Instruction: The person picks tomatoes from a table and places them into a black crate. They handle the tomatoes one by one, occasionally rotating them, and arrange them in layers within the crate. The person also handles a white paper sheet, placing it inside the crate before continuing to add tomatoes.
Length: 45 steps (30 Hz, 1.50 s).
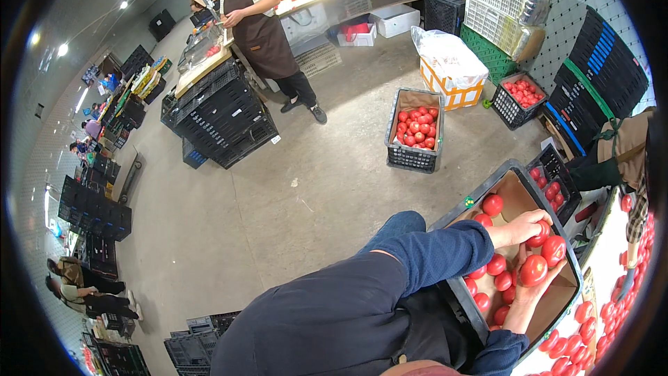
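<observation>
My left hand [523, 228] closes around a red tomato [538, 235] above a dark crate [565, 301] lined with brown paper. Just below it, my right hand [534, 294] cups a second tomato [534, 271], its fingers curled underneath. Another tomato [554, 249] rests against this one, between my two hands, seemingly held by the right fingers. Several loose tomatoes [492, 204] lie in the left half of the crate. Brown liner [518, 191] shows bare along the crate's upper and right parts.
Beyond the crate's right side, a light table [598, 264] carries many tomatoes, and another person's gloved hand [626, 282] reaches over it. A filled tomato crate [412, 160] stands on the floor. A person in a brown apron [261, 45] stands by stacked black crates [223, 115].
</observation>
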Tool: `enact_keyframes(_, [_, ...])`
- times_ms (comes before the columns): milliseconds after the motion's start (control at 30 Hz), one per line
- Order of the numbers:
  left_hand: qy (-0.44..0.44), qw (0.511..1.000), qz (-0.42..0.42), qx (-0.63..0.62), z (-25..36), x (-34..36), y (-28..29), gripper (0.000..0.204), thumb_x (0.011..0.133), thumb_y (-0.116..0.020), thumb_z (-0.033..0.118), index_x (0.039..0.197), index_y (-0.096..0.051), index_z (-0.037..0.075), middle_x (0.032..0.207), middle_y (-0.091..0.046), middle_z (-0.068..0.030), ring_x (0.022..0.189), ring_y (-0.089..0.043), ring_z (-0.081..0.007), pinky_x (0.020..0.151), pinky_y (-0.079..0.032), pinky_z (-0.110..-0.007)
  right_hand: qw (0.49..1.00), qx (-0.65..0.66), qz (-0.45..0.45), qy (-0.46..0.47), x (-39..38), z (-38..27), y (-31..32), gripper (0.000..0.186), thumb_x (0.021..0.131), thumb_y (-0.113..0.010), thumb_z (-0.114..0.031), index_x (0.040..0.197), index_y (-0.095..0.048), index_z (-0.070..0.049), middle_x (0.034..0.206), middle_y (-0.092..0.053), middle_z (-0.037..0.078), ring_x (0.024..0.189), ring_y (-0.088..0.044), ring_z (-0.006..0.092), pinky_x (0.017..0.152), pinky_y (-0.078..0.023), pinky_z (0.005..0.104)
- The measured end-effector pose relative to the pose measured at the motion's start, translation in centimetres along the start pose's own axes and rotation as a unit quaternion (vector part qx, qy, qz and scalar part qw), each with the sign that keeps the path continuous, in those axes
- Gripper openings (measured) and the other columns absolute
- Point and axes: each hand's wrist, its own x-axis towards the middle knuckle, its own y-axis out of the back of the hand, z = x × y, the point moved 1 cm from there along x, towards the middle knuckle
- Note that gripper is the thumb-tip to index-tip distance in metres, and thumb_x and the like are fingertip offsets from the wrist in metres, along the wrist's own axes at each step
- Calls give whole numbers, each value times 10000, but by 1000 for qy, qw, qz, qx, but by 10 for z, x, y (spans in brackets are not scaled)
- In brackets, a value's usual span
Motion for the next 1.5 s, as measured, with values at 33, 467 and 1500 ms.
enact_keyframes(33, [11,1000,-4,-19,2,0,1,329,838,-497,96,1153,-569,33,1118,-600,-98,1103,-537,-195,987,-405,-334,1000,4,-7,10,-3,0,-8,883,831,-514,-745,1449,-383,-129,1444,-428,168,1312,-449,393,1008,-479,450])
enact_keyframes(467, [104,989,-54,-90,41,-9,-1,404,848,-610,139,1229,-504,57,1161,-604,-91,1078,-564,-200,976,-434,-350,998,-13,-50,26,-4,-12,-2,821,831,-530,-726,1413,-427,-156,1443,-425,154,1261,-485,413,674,-626,387])
enact_keyframes(1500, [110,976,-39,186,19,-14,-14,592,773,-693,441,1205,-607,45,1182,-515,-200,1131,-487,-388,1006,-397,-463,989,-105,75,68,19,4,33,770,877,-536,-675,1411,-422,-132,1361,-508,113,1236,-520,286,1004,-476,461])
